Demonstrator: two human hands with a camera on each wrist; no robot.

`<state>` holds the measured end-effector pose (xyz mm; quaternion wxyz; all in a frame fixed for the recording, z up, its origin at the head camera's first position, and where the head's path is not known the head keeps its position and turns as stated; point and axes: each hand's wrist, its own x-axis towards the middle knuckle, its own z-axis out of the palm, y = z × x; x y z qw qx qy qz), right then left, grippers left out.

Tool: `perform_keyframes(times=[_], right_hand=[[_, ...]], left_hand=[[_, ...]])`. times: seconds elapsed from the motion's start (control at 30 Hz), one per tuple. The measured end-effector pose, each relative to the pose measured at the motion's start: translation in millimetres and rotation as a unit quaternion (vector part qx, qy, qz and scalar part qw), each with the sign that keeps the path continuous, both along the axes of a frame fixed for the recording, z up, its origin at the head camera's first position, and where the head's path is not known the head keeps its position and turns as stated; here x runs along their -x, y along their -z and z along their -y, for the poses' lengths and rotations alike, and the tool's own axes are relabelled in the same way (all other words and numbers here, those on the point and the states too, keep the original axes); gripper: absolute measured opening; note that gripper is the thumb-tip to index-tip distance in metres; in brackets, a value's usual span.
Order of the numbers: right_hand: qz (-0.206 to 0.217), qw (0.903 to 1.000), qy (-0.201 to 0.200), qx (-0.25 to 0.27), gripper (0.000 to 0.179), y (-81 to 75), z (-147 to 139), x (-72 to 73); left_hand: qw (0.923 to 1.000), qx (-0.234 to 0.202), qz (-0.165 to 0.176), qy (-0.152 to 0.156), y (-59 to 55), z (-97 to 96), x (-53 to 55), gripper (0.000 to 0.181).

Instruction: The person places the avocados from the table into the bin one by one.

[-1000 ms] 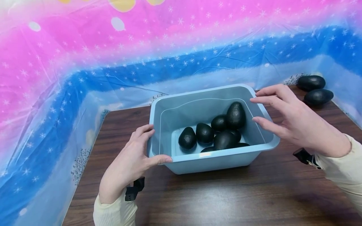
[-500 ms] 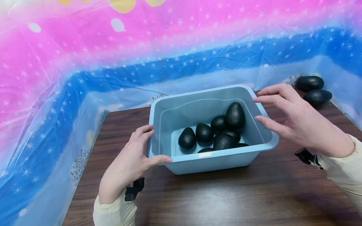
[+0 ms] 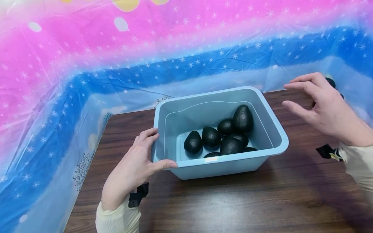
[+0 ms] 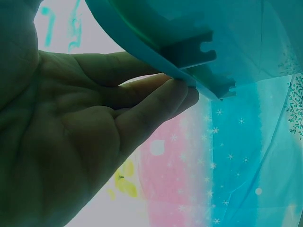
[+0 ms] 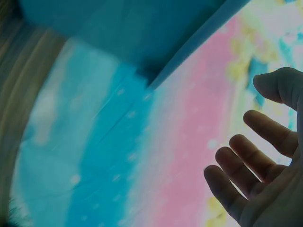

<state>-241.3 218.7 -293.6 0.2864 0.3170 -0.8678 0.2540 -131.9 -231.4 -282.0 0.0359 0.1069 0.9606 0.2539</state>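
A light blue plastic tub [image 3: 215,168] stands on the table with several dark avocados [image 3: 211,137] inside, mostly toward its right half. My left hand [image 3: 135,163] holds the tub's near left corner, thumb along the front rim and fingers at the left rim. In the left wrist view those fingertips [image 4: 179,90] meet the rim's edge from outside. To the right of the tub, my right hand [image 3: 326,106] is in the air, fingers loosely spread and holding nothing. It partly hides more avocados [image 3: 330,82] at the table's back right corner.
Dark wood-grain table [image 3: 221,204] lies under the tub. A pink and blue snowflake-patterned cloth [image 3: 140,58] rises along the back and both sides. Black wrist-worn cameras [image 3: 138,195] sit at both cuffs.
My right hand has left the tub's right rim and moved right and back, now covering much of the corner avocados. The left hand and the tub have stayed put.
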Motion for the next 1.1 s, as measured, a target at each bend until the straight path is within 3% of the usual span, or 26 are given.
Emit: perform_keyframes(times=[0.17, 0.3, 0.53, 0.9, 1.1], right_hand=[[0.055, 0.9955, 0.077, 0.004, 0.04, 16.2, -27, 23.9], [0.122, 0.9835, 0.134, 0.002, 0.042, 26.1, -46, 43.9], [0.235, 0.9411, 0.243, 0.012, 0.062, 53.1, -82, 69.3], [0.293, 0.8848, 0.361, 0.029, 0.071, 99.7, -125, 90.8], [0.309, 0.8696, 0.385, 0.025, 0.073, 117.0, -133, 92.4]], left_hand=[[1.0, -0.002, 0.001, -0.001, -0.1, 0.5, -0.2, 0.101], [1.0, -0.002, 0.0, -0.005, 0.1, 1.6, -1.1, 0.102], [1.0, -0.01, 0.002, 0.0, 0.5, 2.9, -2.0, 0.103], [1.0, -0.005, -0.002, 0.0, -0.3, 2.0, 0.3, 0.102], [1.0, -0.006, -0.001, -0.001, -0.3, 1.3, -0.5, 0.101]])
